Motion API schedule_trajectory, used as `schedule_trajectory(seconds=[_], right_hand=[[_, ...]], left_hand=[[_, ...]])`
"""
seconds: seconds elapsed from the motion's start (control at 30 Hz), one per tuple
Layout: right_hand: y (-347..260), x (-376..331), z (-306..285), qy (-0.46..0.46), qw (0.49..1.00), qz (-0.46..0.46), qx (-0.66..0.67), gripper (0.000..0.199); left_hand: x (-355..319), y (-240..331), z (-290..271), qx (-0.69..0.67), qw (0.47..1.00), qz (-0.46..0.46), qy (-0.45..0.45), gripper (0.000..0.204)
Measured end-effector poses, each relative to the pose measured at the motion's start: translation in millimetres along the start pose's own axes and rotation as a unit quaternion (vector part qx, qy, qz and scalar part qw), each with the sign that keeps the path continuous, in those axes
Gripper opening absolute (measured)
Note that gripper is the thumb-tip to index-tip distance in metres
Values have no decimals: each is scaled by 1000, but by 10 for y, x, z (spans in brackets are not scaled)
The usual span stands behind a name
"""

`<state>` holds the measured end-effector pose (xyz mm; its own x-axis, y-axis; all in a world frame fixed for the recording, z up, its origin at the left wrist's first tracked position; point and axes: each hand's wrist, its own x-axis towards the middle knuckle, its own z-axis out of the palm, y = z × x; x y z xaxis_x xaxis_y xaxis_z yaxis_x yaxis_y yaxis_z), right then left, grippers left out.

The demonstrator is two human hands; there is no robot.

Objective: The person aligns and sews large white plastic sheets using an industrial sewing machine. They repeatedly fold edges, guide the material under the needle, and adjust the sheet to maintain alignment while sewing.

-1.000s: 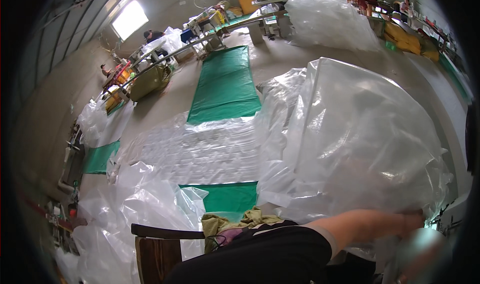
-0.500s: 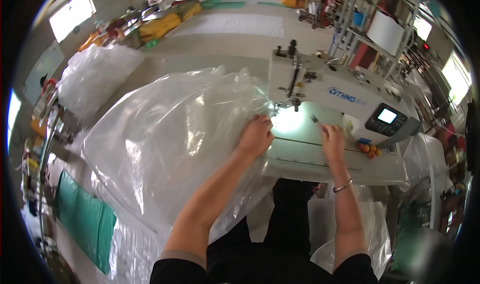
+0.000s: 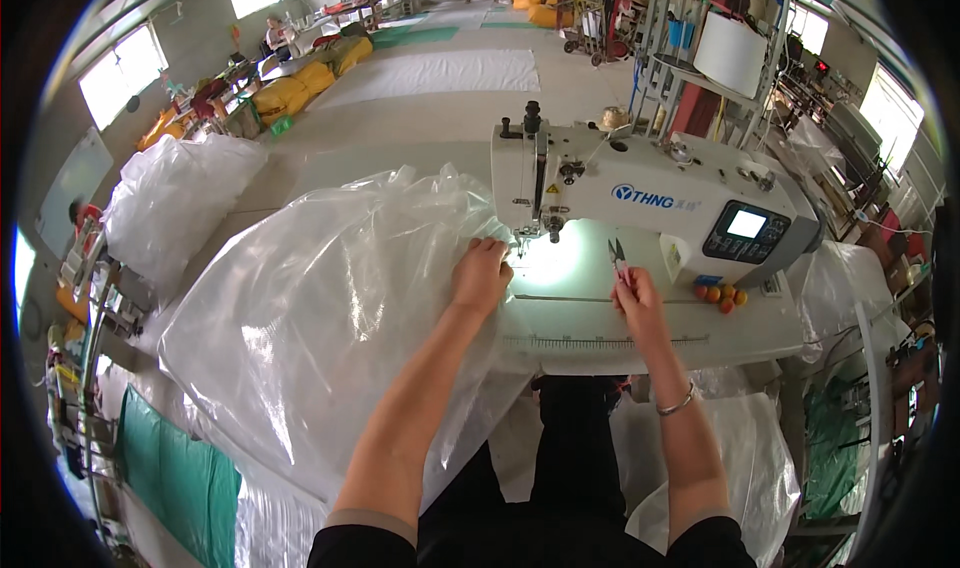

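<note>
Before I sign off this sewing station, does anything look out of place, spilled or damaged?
Nothing looks damaged or spilled. The left hand presses the clear plastic sheet by the sewing machine needle; the right hand holds small snips. Only oddity: a few small orange balls lie loose on the table.

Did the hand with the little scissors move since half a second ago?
No, hardly at all. The right hand with the thread snips still sits on the table below the white sewing machine, left of its screen, as before.
</note>
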<state>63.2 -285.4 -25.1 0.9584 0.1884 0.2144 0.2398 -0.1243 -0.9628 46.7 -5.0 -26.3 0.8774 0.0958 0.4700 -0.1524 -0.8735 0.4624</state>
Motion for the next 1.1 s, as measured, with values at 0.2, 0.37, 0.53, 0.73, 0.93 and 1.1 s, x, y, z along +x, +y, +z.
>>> schedule_trajectory(seconds=[0.2,0.37,0.53,0.73,0.93,1.1], right_hand=[[-239,-266,303,-35,997,-19,-60,14],[-275,-296,604,-26,958,-170,-230,18],[-311,-198,915,-26,919,-206,-336,20],[-270,-10,1324,-22,908,-213,-361,23],[-224,135,1558,17,912,-184,-366,24],[-192,269,1706,16,904,-195,-380,25]], left_hand=[[4,-76,-27,33,998,-1,47,17],[-135,-237,-233,86,994,-46,49,14],[-348,-327,-493,72,993,-53,71,11],[-418,-329,-579,37,994,-43,90,9],[-431,-334,-584,20,994,-56,94,11],[-418,-322,-578,15,994,-57,89,11]])
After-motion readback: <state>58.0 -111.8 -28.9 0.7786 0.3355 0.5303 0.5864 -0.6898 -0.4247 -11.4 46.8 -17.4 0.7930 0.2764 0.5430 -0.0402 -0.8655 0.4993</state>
